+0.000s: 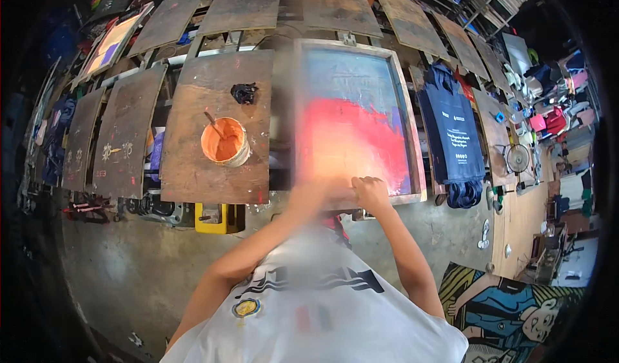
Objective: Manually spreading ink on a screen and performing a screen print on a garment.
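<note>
A wooden-framed printing screen [411, 131] lies in front of me, its mesh bluish at the far end. Bright red ink [361, 127] covers much of the mesh, paler toward the near side. At the near edge of the frame, my right hand [371, 194] is closed in a fist; whatever it grips is hidden. Beside it on the left, my left hand [320, 194] is smeared, so its fingers cannot be read. Left of the screen, a white tub of orange ink [225, 142] with a stick in it stands on a wooden board [193, 176].
A crumpled black lump [244, 93] lies beyond the tub. Right of the screen, a navy tote bag [456, 131] is spread over a board. More wooden boards [240, 5] stand in rows. A yellow box [213, 218] sits below the boards; a fan [517, 159] stands far right.
</note>
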Action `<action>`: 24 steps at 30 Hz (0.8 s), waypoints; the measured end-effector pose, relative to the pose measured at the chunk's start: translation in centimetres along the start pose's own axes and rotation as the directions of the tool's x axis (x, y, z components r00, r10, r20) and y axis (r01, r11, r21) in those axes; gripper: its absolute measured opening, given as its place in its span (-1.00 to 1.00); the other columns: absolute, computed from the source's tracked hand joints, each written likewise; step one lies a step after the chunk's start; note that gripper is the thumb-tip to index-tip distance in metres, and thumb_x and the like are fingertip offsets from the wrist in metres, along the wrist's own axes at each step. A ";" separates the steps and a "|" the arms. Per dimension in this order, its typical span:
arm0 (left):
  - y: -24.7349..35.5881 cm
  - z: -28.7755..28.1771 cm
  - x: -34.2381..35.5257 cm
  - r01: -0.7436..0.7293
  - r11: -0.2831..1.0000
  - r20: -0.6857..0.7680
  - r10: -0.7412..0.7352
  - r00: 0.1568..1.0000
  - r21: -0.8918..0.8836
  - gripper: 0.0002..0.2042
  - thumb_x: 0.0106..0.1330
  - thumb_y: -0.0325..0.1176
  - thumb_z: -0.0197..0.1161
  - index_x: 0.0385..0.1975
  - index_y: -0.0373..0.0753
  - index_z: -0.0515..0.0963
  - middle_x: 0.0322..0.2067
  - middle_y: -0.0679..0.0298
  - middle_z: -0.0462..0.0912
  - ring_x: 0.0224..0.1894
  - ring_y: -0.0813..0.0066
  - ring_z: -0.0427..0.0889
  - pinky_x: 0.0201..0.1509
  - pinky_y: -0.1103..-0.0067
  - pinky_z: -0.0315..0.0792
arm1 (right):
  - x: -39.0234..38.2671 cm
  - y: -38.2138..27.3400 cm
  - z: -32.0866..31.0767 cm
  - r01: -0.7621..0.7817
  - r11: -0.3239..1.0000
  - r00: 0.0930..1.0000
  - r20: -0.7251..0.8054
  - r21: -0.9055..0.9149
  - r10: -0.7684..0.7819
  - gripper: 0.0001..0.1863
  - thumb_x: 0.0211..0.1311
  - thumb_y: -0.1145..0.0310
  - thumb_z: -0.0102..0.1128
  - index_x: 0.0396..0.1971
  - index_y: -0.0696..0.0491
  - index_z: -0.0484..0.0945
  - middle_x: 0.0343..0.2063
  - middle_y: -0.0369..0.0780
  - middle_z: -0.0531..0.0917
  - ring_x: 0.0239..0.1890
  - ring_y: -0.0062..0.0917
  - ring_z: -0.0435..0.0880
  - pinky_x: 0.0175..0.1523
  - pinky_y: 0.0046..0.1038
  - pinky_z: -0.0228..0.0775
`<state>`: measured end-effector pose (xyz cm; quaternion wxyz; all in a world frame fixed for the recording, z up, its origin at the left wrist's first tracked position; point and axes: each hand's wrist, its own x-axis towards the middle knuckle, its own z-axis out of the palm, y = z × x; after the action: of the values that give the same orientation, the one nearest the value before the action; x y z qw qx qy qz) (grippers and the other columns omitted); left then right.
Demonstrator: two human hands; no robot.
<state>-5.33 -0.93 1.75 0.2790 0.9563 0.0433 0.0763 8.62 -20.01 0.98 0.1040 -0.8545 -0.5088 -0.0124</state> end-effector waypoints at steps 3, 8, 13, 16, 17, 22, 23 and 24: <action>-0.4 -1.4 0.3 -0.037 0.977 -0.036 0.030 0.999 -0.211 -0.64 0.16 -0.22 0.39 -0.12 -0.18 0.46 -0.21 0.18 0.57 -0.20 0.05 0.67 -0.23 0.24 0.56 | 0.6 0.1 -1.0 -0.047 0.999 0.998 0.044 0.021 0.046 -0.74 -0.13 0.21 0.38 -0.51 -0.01 0.49 -0.59 -0.18 0.62 -0.48 -0.26 0.66 -0.32 -0.21 0.47; -1.8 -2.1 2.7 -0.120 0.986 -0.133 0.104 0.986 -0.116 -0.65 0.15 -0.24 0.39 -0.11 -0.16 0.49 -0.22 0.18 0.57 -0.21 0.05 0.65 -0.17 0.24 0.54 | 3.7 2.1 -1.9 -0.081 0.997 0.994 0.069 0.019 0.080 -0.69 -0.12 0.14 0.46 -0.46 -0.02 0.55 -0.51 -0.19 0.65 -0.39 -0.24 0.67 -0.24 -0.18 0.47; -5.6 -0.2 9.2 -0.147 0.988 -0.289 0.154 0.945 0.044 -0.68 0.15 -0.27 0.36 -0.12 -0.15 0.51 -0.23 0.19 0.59 -0.21 0.11 0.65 -0.17 0.25 0.54 | 9.1 4.4 -0.3 -0.109 0.994 0.979 -0.171 0.004 0.108 -0.73 -0.13 0.20 0.46 -0.44 -0.05 0.59 -0.44 -0.24 0.68 -0.29 -0.28 0.69 -0.19 -0.20 0.46; -6.5 0.4 10.3 -0.074 0.986 -0.160 0.098 0.982 0.150 -0.70 0.14 -0.27 0.35 -0.13 -0.14 0.53 -0.21 0.21 0.59 -0.22 0.14 0.65 -0.19 0.28 0.55 | 9.8 5.1 1.7 -0.144 0.986 0.982 -0.138 -0.085 0.131 -0.73 -0.14 0.18 0.50 -0.44 -0.05 0.65 -0.43 -0.27 0.69 -0.28 -0.31 0.68 -0.17 -0.20 0.45; -6.6 0.9 9.6 -0.068 0.984 -0.142 0.091 0.986 0.164 -0.68 0.12 -0.29 0.36 -0.13 -0.14 0.53 -0.20 0.22 0.59 -0.22 0.14 0.65 -0.19 0.29 0.55 | 9.0 4.7 2.2 -0.137 0.989 0.973 -0.194 -0.057 0.124 -0.79 -0.14 0.24 0.45 -0.47 -0.06 0.62 -0.45 -0.27 0.67 -0.30 -0.33 0.68 -0.19 -0.21 0.45; -2.2 -0.7 3.1 -0.024 0.999 -0.028 0.025 0.999 0.033 -0.64 0.07 -0.33 0.40 -0.10 -0.14 0.53 -0.18 0.24 0.60 -0.21 0.15 0.66 -0.21 0.29 0.56 | 3.0 2.4 2.8 -0.071 0.996 0.967 -0.250 -0.060 0.054 -0.90 -0.10 0.32 0.32 -0.52 -0.08 0.60 -0.49 -0.29 0.64 -0.37 -0.36 0.65 -0.27 -0.24 0.41; -1.9 -0.5 1.8 0.019 1.000 0.012 -0.019 1.000 -0.005 -0.64 0.07 -0.34 0.39 -0.09 -0.14 0.53 -0.16 0.24 0.60 -0.19 0.15 0.67 -0.20 0.28 0.56 | 2.0 1.7 2.7 -0.042 0.999 0.968 -0.249 -0.033 0.033 -0.92 -0.10 0.32 0.29 -0.53 -0.08 0.60 -0.50 -0.30 0.63 -0.39 -0.37 0.64 -0.29 -0.25 0.39; -1.6 -0.3 0.9 0.055 0.998 0.054 -0.052 0.997 -0.044 -0.64 0.08 -0.34 0.38 -0.08 -0.14 0.53 -0.15 0.24 0.60 -0.17 0.14 0.67 -0.19 0.27 0.57 | 1.2 1.3 2.6 -0.020 1.000 0.968 -0.250 -0.010 0.017 -0.94 -0.09 0.32 0.26 -0.54 -0.07 0.60 -0.51 -0.30 0.63 -0.41 -0.39 0.63 -0.31 -0.26 0.38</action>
<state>-4.51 0.66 1.25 0.3039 0.9498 0.0598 0.0445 10.12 -19.09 -1.63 0.1618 -0.8516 -0.4835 -0.1220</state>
